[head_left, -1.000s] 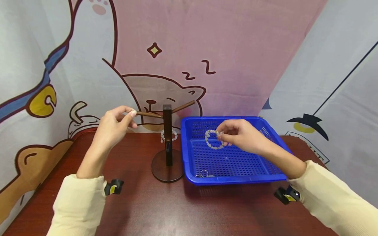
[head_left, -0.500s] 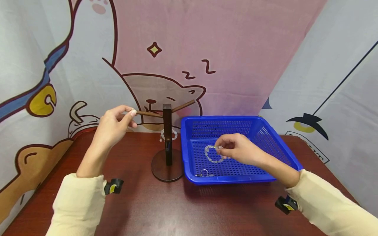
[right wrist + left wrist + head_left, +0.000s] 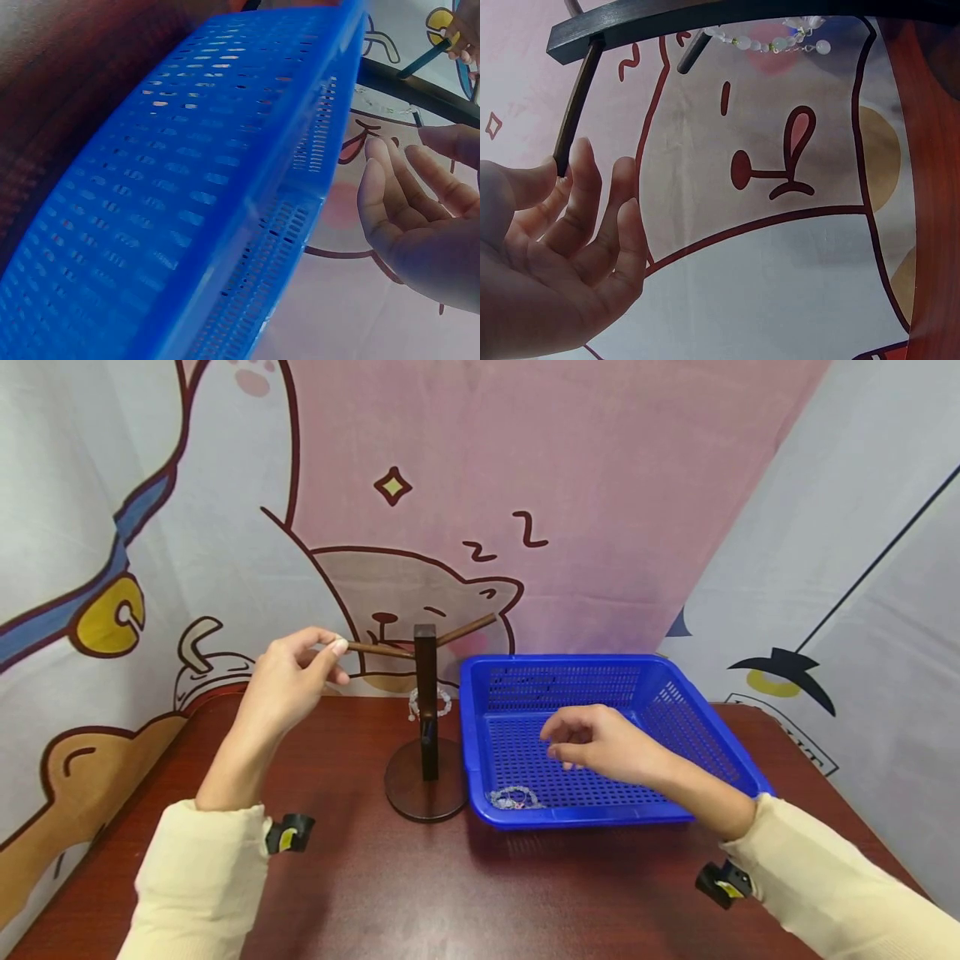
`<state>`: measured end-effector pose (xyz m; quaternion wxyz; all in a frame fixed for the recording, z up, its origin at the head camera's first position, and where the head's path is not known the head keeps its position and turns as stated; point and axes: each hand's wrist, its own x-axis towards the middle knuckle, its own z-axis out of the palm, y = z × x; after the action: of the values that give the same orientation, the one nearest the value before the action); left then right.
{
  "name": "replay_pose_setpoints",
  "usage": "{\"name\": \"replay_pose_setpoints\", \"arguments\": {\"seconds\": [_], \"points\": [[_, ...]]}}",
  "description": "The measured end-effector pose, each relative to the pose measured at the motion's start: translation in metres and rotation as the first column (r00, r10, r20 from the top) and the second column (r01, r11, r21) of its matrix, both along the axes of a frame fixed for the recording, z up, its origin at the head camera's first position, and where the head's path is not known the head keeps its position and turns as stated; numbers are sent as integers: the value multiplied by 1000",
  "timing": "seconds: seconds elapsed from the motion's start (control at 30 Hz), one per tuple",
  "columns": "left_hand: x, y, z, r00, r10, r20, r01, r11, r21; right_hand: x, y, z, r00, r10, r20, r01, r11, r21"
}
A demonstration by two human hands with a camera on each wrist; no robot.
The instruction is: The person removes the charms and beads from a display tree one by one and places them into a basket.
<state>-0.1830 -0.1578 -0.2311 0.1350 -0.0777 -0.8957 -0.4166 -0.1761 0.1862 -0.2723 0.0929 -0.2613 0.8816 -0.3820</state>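
Note:
My left hand [image 3: 288, 681] pinches the tip of a wooden peg [image 3: 378, 650] on a dark upright stand [image 3: 426, 693]; the left wrist view shows thumb and fingertips on the peg's end [image 3: 571, 120]. Over the blue basket [image 3: 592, 814] hovers my right hand [image 3: 603, 745], its fingers loosely bent with nothing between them. A pale beaded bracelet [image 3: 517, 797] lies in the basket's near left corner, with other small jewellery there too small to tell apart. Another beaded bracelet [image 3: 442, 703] hangs at the stand, partly hidden behind its post.
The stand's round base [image 3: 425, 797] sits on the reddish-brown table [image 3: 360, 877], just left of the basket. A second peg [image 3: 467, 629] sticks out to the right. Behind the table hangs a printed cloth [image 3: 600, 510].
My right hand came down over the basket and let go of the beaded bracelet, which dropped into the near left corner. My left hand has stayed on the peg.

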Motion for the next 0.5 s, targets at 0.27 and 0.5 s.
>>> {"name": "replay_pose_setpoints", "arguments": {"seconds": [0.27,0.5], "points": [[0,1,-1,1000,5,-2,-5,1000,-5,-3,-5,11,1000,-16,-25,15,1000,-26],[0,1,0,1000,8,4,-8,1000,-4,-9,-12,21,999,-19,-42,17,999,-45]]}}
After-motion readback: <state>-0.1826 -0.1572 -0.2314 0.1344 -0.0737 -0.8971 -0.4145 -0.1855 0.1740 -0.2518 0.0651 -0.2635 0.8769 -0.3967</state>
